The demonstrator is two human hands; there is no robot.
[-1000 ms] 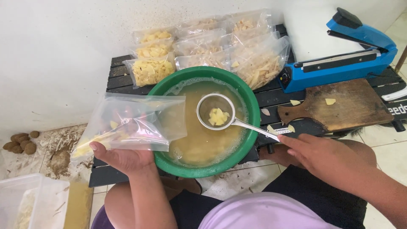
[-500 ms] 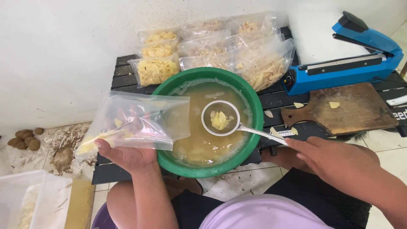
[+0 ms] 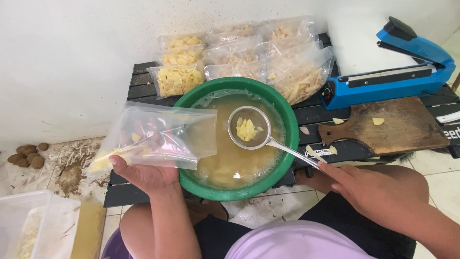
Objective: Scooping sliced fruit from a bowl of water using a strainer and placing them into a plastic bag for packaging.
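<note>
Holding clear bag (image 3: 158, 139) in our left hand (image 3: 143, 175), partly filled. Our right hand (image 3: 378, 192) grips strainer (image 3: 249, 128), loaded with yellow pieces, over green basin (image 3: 282, 158). Sealed bags (image 3: 239, 62) stacked behind; more pieces float in the liquid.

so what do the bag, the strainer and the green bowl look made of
Bag: thin clear plastic film, glossy and creased. Strainer: likely steel, with shiny grey rim, handle and fine mesh. Green bowl: probably plastic, with uniform colour and a smooth, dull-gloss rim.
</note>
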